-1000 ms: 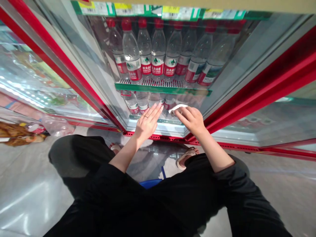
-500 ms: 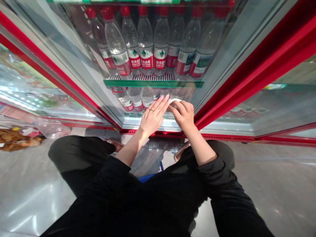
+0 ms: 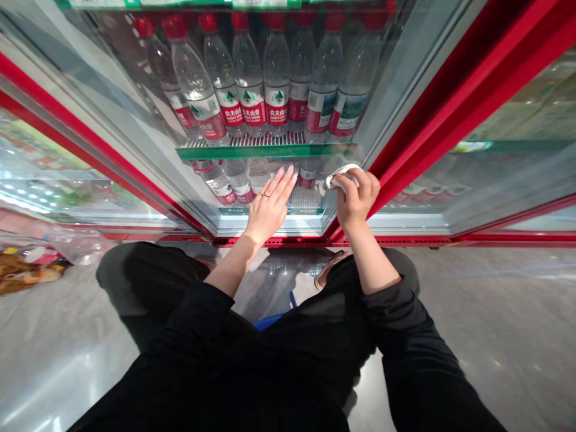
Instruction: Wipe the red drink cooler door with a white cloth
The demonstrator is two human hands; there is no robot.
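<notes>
Head view, just two hands here. Right hand (image 3: 359,195) is pinching one folded white wipe (image 3: 342,172) by the clear glass door (image 3: 290,223), near its red frame (image 3: 432,135). Left hand (image 3: 269,207) is flat, grip released (one thin ring (image 3: 265,195) on it). Behind the glass: eight red-capped clear plastic bottles (image 3: 252,99) on the green-edged shelf (image 3: 267,151), at least four bottles (image 3: 225,193) below.

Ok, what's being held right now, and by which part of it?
The right hand holds a white wad by its near side, its far edge showing past the fingers. The left hand, fingers straight, holds nothing.
</notes>
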